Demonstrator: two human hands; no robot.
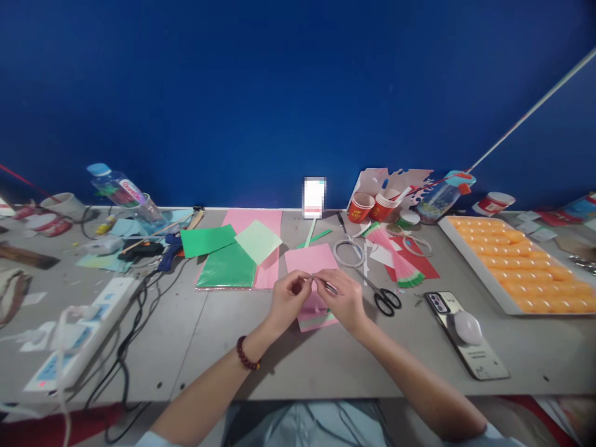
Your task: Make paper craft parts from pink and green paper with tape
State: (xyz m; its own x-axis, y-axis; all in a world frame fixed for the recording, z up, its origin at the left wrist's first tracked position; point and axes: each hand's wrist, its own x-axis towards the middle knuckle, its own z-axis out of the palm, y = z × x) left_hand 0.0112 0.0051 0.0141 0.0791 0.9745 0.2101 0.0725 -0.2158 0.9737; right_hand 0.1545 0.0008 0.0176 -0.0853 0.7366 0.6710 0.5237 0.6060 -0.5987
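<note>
Both hands meet fingertip to fingertip above a pink sheet of paper [317, 256] in the middle of the table. My left hand [289, 299] is closed in a pinch, a beaded bracelet on its wrist. Closed in a pinch as well, my right hand [342, 295] has a small, thin, dark bit showing between its fingers. What the fingertips grip is too small to name. Thin green paper strips [321, 236] lie just beyond the pink sheet. Black-handled scissors [387, 302] rest to the right of my right hand.
Green paper [209, 241] and a pale green square [259, 242] lie left of centre. A power strip [88, 329] with cables is at the left. On the right are a phone [487, 357], a tray of orange balls [505, 309], red cups [361, 208] and a bottle [440, 198].
</note>
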